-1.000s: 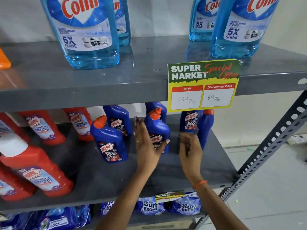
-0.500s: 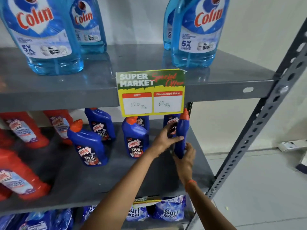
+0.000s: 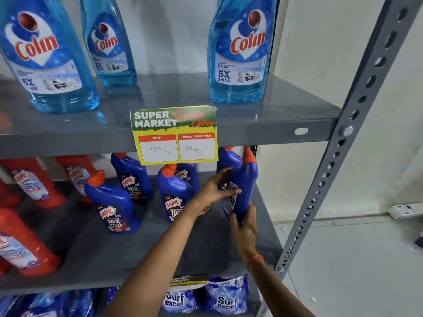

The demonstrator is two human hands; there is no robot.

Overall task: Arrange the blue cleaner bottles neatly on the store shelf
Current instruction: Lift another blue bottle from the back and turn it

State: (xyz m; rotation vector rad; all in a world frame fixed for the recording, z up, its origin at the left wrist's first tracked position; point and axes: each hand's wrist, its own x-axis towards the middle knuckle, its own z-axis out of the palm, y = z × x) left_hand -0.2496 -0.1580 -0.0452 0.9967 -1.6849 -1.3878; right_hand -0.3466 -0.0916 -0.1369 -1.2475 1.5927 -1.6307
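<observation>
Both hands clamp one blue cleaner bottle: left hand at its label, right hand under its base.

1. I am looking at a shop, at a grey slotted-angle steel rack stocked with goods.
2. A price card on the shelf edge reads "Super Market Special Offer", with handwritten MRP and discounted price.
3. Many copies of each product stand together: Colin glass cleaner above, blue Harpic bottles and red Harpic bottles in the middle, Surf Excel packets below.
</observation>
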